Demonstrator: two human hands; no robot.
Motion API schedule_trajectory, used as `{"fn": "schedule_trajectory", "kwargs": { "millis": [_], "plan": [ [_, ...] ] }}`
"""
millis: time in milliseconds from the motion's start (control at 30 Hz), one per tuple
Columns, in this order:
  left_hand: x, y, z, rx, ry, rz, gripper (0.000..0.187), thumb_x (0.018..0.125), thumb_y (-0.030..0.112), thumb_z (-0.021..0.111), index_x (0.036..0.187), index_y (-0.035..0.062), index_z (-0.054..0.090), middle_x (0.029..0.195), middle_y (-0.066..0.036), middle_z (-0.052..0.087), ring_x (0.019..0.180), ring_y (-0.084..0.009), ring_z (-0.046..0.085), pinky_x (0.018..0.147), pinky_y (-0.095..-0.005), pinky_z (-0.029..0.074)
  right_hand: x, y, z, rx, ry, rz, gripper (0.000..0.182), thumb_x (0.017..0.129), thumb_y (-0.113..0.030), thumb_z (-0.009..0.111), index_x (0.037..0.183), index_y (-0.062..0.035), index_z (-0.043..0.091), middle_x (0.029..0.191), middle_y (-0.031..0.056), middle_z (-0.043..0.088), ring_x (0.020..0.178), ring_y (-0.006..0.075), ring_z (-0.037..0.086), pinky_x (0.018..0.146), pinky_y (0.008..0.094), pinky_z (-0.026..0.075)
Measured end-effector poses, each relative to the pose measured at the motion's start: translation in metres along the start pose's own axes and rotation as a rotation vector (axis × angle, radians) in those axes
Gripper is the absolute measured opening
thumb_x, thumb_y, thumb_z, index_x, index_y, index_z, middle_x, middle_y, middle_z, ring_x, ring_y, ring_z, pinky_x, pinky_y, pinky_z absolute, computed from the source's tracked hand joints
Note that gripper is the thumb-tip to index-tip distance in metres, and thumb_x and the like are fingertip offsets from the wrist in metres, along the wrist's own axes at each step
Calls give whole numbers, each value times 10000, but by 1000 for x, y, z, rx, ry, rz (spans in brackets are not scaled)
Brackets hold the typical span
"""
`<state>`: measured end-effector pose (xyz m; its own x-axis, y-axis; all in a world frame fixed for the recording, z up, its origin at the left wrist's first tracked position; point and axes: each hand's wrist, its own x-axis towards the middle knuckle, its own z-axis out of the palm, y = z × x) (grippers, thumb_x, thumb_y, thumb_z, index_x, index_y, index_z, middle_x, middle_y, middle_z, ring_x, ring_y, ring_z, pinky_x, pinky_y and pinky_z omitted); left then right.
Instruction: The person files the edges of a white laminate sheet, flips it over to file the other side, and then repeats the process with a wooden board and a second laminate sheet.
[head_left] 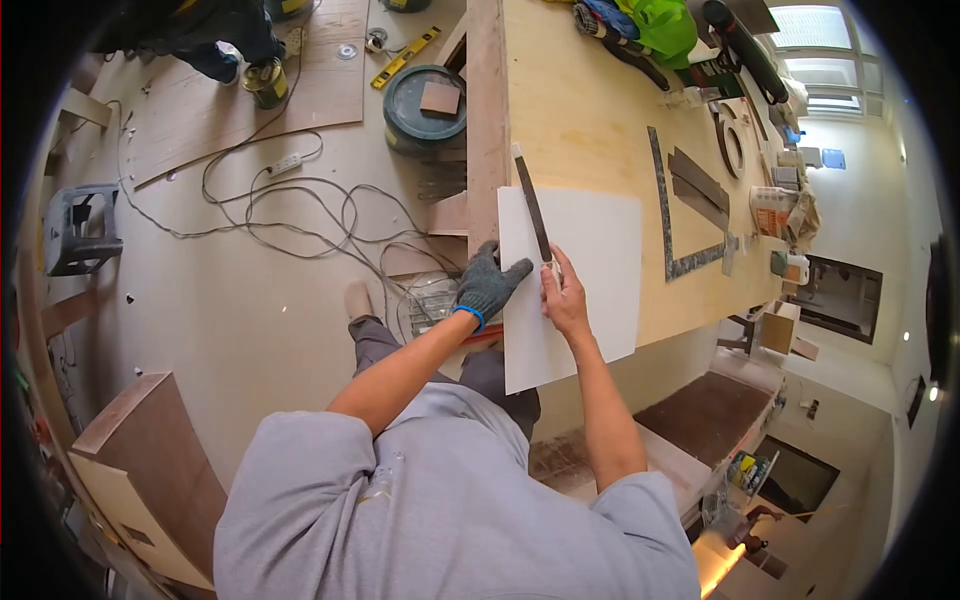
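Pale plywood covers the desk (580, 130), with cables (300, 215) looping over the floor (260, 340) on its left. A white panel (605, 260) lies along the desk's left side, and its near corner seems to hang past the edge. Above it, the right hand (565, 295) is closed around the near end of a dark, narrow tool, probably a flat file (533, 205), whose pale tip reaches beyond the panel's far edge. The gloved left hand (490, 285) rests at the panel's left edge, thumb apart from the fingers; whether it pinches the sheet, I cannot tell.

The file looks stiff, slim and fairly light, best held at its near end, with a flat hold near the tip if a second hand is needed. The panel is probably rigid but light, with a smooth face that could slip and corners that could chip. Steadying it at the left edge makes sense, and the glove should add grip. An L-square (660, 200) lies well apart to the right.
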<state>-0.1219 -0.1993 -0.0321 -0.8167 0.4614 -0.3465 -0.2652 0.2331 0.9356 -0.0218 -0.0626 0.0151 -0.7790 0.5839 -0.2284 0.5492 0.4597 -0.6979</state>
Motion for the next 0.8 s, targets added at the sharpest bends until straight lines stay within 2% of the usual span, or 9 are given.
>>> {"fn": "schedule_trajectory", "kwargs": {
  "millis": [67, 233, 267, 333, 433, 533, 600, 733, 800],
  "plan": [
    [9, 0, 3, 46, -75, -54, 721, 792, 472, 741, 1264, -42, 560, 1218, -284, 619, 1151, -411, 594, 979, -461, 471, 2, -53, -12, 77, -107, 199, 364, 998, -255, 588, 1295, -49, 552, 818, 80, 672, 577, 141, 619, 559, 306, 507],
    [6, -14, 26, 203, 84, 78, 719, 816, 464, 715, 1326, -9, 534, 1370, -287, 513, 1293, -420, 470, 1071, -476, 391, 32, -99, -21, 14, -201, 229, 408, 1002, -256, 566, 1356, -56, 529, 839, 93, 665, 618, 153, 630, 598, 331, 516],
    [11, -15, 28, 178, 61, 90, 713, 820, 457, 714, 1332, -3, 530, 1365, -281, 517, 1288, -418, 472, 1070, -478, 391, 40, -102, -21, 16, -242, 261, 418, 1004, -258, 562, 1367, -56, 521, 837, 100, 665, 643, 164, 640, 620, 340, 523],
    [18, -16, 21, 138, 21, 113, 702, 829, 444, 712, 1345, 8, 522, 1353, -268, 525, 1278, -413, 476, 1067, -480, 392, 51, -102, -14, -257, -142, 19, 402, 986, -250, 573, 1337, -55, 552, 890, 151, 644, 814, 291, 651, 749, 402, 523],
    [19, -5, 14, -55, 13, 94, 672, 820, 371, 749, 1344, 15, 521, 1312, -252, 547, 1251, -408, 495, 1065, -477, 394, 51, -109, -11, -508, -24, -200, 365, 954, -235, 604, 1268, -50, 601, 934, 175, 606, 883, 391, 615, 786, 451, 512],
    [9, 0, 16, -53, 46, 92, 638, 826, 331, 753, 1334, 18, 526, 1302, -246, 553, 1231, -409, 507, 1055, -470, 403, 52, -108, -19, -551, -156, -208, 354, 953, -232, 606, 1235, -18, 583, 958, 200, 631, 904, 388, 630, 796, 451, 515],
    [13, 1, 16, -40, 30, 83, 623, 836, 317, 744, 1333, 14, 524, 1296, -243, 556, 1221, -410, 512, 1051, -468, 406, 57, -116, -18, -448, -307, 49, 338, 953, -228, 607, 1211, -13, 571, 998, 242, 640, 931, 395, 636, 814, 450, 512],
    [23, -1, 21, -84, 73, 78, 609, 853, 317, 721, 1333, 0, 522, 1275, -243, 567, 1201, -408, 523, 1036, -471, 410, 66, -147, -29, -338, -408, 246, 442, 987, -241, 583, 1367, -28, 506, 980, 175, 666, 882, 224, 652, 790, 355, 510],
    [24, 0, 26, -56, 167, 115, 596, 855, 318, 715, 1323, -2, 530, 1255, -244, 574, 1181, -406, 533, 1022, -474, 415, 61, -143, -33, -365, -319, -35, 466, 988, -214, 561, 1415, -49, 473, 1097, 282, 642, 1020, 379, 633, 892, 412, 493]
  ]
}}
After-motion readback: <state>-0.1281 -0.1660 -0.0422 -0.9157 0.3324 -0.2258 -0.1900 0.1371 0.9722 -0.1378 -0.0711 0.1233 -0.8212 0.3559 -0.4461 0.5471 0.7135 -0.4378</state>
